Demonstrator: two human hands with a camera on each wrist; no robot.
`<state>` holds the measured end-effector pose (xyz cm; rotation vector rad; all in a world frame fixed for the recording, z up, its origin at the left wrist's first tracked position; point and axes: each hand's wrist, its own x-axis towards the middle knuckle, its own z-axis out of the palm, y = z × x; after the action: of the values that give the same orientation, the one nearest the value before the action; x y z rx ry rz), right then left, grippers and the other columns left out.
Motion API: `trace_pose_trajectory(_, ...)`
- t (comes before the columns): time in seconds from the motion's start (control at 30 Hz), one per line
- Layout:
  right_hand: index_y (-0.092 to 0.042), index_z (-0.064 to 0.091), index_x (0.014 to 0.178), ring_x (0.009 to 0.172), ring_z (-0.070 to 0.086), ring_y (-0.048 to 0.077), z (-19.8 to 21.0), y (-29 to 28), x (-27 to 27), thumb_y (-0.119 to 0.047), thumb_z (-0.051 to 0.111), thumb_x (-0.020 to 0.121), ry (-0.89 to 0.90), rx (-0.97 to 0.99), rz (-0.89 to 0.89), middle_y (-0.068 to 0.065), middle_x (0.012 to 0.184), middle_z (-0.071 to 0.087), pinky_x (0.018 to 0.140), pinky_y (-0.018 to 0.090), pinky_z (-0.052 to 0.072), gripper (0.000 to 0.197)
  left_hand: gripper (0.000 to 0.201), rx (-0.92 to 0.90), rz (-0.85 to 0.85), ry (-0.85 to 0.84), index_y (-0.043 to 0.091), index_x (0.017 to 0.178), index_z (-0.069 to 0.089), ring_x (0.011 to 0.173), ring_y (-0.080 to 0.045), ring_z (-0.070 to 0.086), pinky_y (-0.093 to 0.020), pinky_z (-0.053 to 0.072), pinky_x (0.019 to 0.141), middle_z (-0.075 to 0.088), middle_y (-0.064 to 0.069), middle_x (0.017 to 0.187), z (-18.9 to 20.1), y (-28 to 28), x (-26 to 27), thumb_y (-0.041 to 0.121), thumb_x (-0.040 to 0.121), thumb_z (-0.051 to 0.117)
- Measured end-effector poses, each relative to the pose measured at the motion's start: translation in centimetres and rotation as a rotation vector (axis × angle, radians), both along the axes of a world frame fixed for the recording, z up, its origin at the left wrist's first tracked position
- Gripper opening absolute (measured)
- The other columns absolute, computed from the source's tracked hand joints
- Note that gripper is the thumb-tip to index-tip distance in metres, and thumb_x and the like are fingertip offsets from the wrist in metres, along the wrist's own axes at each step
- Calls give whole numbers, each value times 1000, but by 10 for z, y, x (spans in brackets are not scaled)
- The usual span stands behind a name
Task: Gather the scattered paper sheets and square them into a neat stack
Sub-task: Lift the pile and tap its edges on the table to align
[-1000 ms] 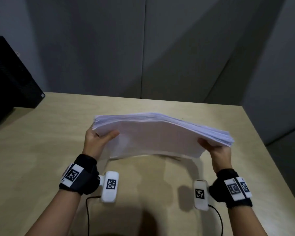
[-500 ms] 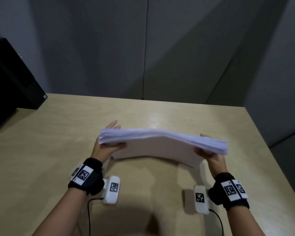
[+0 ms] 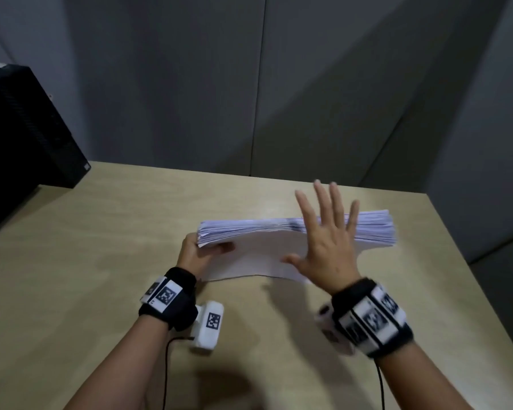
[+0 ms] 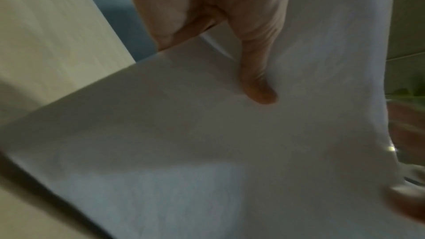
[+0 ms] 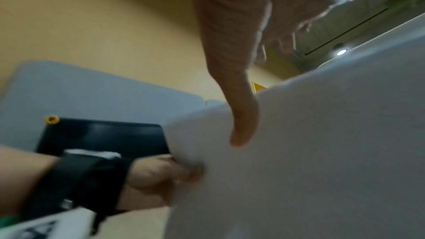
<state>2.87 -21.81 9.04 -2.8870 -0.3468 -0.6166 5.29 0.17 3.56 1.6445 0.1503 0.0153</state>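
A thick stack of white paper sheets (image 3: 258,247) stands on its long edge on the wooden table (image 3: 101,261), leaning toward me. My left hand (image 3: 196,255) grips the stack's left end, thumb on the near face and fingers behind. In the left wrist view that thumb (image 4: 257,79) presses on the white sheet (image 4: 207,152). My right hand (image 3: 326,241) is spread flat with straight fingers in front of the stack's right half, holding nothing. The right wrist view shows the right thumb (image 5: 241,115) against the paper (image 5: 322,152) and the left hand (image 5: 161,174) gripping the far end.
A black box-shaped device (image 3: 21,128) stands at the table's far left corner. Grey wall panels (image 3: 264,84) rise behind the table. The table's right edge (image 3: 480,285) drops off close to the stack.
My right hand has let go of the stack's right end and opened flat in front of the paper. The stack has come down from the air onto the table, further right.
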Motion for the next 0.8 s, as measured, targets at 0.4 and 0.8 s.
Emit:
trace_pose_trajectory(0.4, -8, 65, 64, 54, 52, 3, 25, -50, 27, -11, 70, 78, 180, 714, 28, -10, 51, 60, 55, 24, 41, 15, 74, 490, 278, -321, 21, 107, 64, 104, -26, 56, -43, 45, 93, 67, -5, 110, 60, 11, 3, 57, 44, 71)
trace_pose_trajectory(0.8, -11, 61, 96, 70, 67, -2, -9, -46, -16, -46, 88, 37, 242, 1454, 67, -15, 78, 74, 62, 14, 53, 74, 52, -157, -88, -239, 26, 94, 54, 73, 10, 66, -10, 53, 63, 65, 10, 93, 84, -26, 7, 10, 53, 83)
